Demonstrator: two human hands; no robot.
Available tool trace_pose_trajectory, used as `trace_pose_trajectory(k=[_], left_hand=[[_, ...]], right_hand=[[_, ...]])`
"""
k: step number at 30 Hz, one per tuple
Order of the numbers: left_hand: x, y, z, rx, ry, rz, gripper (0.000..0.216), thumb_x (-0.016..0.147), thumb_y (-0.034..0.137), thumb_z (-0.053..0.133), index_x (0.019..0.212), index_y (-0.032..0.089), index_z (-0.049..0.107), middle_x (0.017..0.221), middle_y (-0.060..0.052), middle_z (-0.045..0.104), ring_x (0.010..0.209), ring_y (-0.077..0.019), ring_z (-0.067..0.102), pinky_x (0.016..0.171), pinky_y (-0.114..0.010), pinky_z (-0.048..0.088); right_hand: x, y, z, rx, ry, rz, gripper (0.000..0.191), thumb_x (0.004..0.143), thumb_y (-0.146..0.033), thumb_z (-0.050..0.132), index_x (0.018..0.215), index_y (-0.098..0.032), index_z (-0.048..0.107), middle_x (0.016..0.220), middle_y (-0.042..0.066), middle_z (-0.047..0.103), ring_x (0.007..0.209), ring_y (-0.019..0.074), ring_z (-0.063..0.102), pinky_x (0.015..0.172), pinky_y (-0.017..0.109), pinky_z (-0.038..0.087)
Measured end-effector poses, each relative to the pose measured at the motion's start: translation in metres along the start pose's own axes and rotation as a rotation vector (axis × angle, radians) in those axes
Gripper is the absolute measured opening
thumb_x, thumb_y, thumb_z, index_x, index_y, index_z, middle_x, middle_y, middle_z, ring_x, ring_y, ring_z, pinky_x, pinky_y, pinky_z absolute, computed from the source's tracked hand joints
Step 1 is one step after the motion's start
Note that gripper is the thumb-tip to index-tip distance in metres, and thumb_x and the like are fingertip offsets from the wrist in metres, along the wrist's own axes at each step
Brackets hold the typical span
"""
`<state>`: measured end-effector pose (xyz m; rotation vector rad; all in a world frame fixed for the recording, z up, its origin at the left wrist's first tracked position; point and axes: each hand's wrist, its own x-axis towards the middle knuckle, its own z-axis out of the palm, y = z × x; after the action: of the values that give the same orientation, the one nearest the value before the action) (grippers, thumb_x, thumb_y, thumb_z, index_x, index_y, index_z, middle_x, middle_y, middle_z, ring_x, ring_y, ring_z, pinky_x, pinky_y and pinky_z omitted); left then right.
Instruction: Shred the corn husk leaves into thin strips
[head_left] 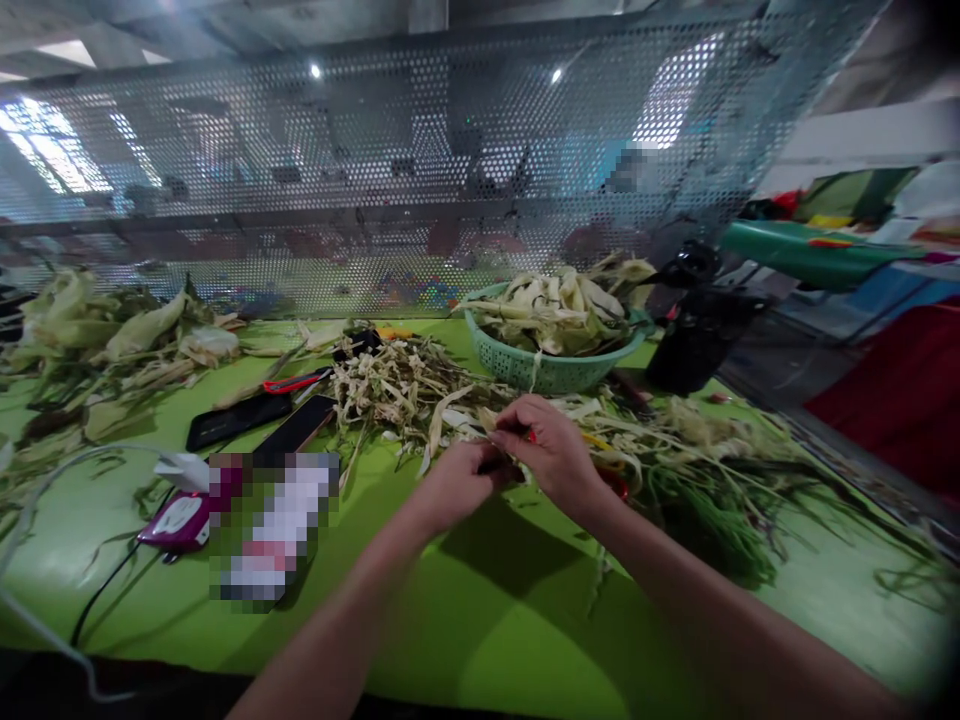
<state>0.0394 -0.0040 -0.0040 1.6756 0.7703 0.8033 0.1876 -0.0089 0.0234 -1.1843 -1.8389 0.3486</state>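
Together over middle of green table [480, 620]: right hand [544, 450] pinching pale husk strip [487, 418], left hand [466, 482] curled just beside, its grip hidden. Beyond, heap of dry husk pieces [397, 385]; green plastic basket [540, 370], husk-filled, near far edge; black container [690, 340] near right edge.

Perforated screen [360, 130] behind green table [480, 640]; bright windows [56, 145] beyond

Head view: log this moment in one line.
left hand, right hand: fingertips close together, item unclear | green basket: heaped with pale husks, beyond hands | stem pile: left of basket
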Motion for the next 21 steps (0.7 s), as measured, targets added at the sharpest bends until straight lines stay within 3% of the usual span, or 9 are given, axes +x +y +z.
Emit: trace_pose_trajectory(k=[4, 6, 8, 10, 12, 14, 18, 21], left_hand=[[0.000, 0.005, 0.000, -0.189, 0.091, -0.087, 0.022, 0.079, 0.035, 0.060, 0.077, 0.014, 0.066, 0.067, -0.001, 0.055, 0.062, -0.0116, 0.043, 0.059, -0.025, 0.032], [0.000, 0.008, -0.003, -0.315, 0.196, -0.102, 0.025, 0.078, 0.038, 0.062, 0.084, 0.014, 0.066, 0.071, -0.001, 0.057, 0.065, -0.0114, 0.046, 0.060, -0.024, 0.034], [0.001, 0.009, -0.007, -0.440, 0.283, -0.067, 0.028, 0.075, 0.037, 0.067, 0.094, 0.016, 0.066, 0.078, -0.002, 0.060, 0.068, -0.0110, 0.048, 0.062, -0.023, 0.036], [0.001, 0.008, -0.010, -0.539, 0.339, -0.042, 0.032, 0.072, 0.036, 0.071, 0.097, 0.017, 0.064, 0.081, -0.002, 0.059, 0.068, -0.0097, 0.048, 0.062, -0.022, 0.037], [0.002, 0.006, -0.011, -0.604, 0.376, -0.056, 0.031, 0.071, 0.036, 0.072, 0.094, 0.017, 0.064, 0.079, -0.001, 0.057, 0.065, -0.0082, 0.047, 0.060, -0.020, 0.037], [0.003, 0.002, -0.012, -0.635, 0.404, -0.083, 0.029, 0.072, 0.039, 0.071, 0.089, 0.016, 0.064, 0.075, 0.001, 0.055, 0.062, -0.0071, 0.045, 0.058, -0.020, 0.037], [0.004, -0.002, -0.013, -0.644, 0.405, -0.089, 0.027, 0.073, 0.039, 0.070, 0.082, 0.015, 0.064, 0.071, 0.002, 0.053, 0.059, -0.0064, 0.045, 0.055, -0.019, 0.039], [0.004, -0.001, -0.015, -0.689, 0.408, -0.090, 0.028, 0.071, 0.038, 0.072, 0.085, 0.015, 0.062, 0.075, 0.000, 0.057, 0.063, -0.0077, 0.051, 0.061, -0.021, 0.044]], right_hand=[[0.005, -0.002, -0.006, -0.028, 0.114, -0.042, 0.008, 0.082, -0.029, 0.061, 0.084, -0.021, 0.063, 0.087, 0.006, 0.062, 0.091, 0.0224, 0.056, 0.081, 0.036, 0.043], [0.007, 0.000, -0.008, -0.048, 0.161, -0.044, 0.020, 0.083, -0.034, 0.060, 0.099, -0.022, 0.063, 0.103, 0.008, 0.062, 0.103, 0.0250, 0.054, 0.090, 0.040, 0.041], [0.007, 0.003, -0.006, -0.023, 0.098, 0.017, 0.026, 0.085, -0.039, 0.057, 0.103, -0.021, 0.061, 0.105, 0.008, 0.063, 0.102, 0.0250, 0.055, 0.089, 0.040, 0.042], [0.006, 0.006, -0.003, 0.038, -0.049, 0.097, 0.024, 0.087, -0.040, 0.053, 0.094, -0.020, 0.063, 0.094, 0.006, 0.066, 0.089, 0.0225, 0.059, 0.080, 0.035, 0.046], [0.005, 0.008, -0.001, 0.083, -0.156, 0.149, 0.024, 0.088, -0.040, 0.051, 0.085, -0.019, 0.063, 0.082, 0.004, 0.067, 0.078, 0.0200, 0.060, 0.072, 0.032, 0.046], [0.004, 0.009, 0.000, 0.085, -0.168, 0.168, 0.024, 0.087, -0.040, 0.052, 0.079, -0.019, 0.062, 0.075, 0.002, 0.065, 0.072, 0.0189, 0.058, 0.067, 0.030, 0.045], [0.006, 0.011, -0.002, 0.018, -0.117, 0.120, 0.020, 0.085, -0.037, 0.056, 0.078, -0.020, 0.062, 0.076, 0.003, 0.064, 0.074, 0.0199, 0.058, 0.070, 0.032, 0.043], [0.006, 0.011, -0.005, -0.100, 0.056, -0.017, 0.013, 0.083, -0.031, 0.061, 0.090, -0.021, 0.063, 0.093, 0.006, 0.065, 0.093, 0.0233, 0.057, 0.083, 0.036, 0.041]])
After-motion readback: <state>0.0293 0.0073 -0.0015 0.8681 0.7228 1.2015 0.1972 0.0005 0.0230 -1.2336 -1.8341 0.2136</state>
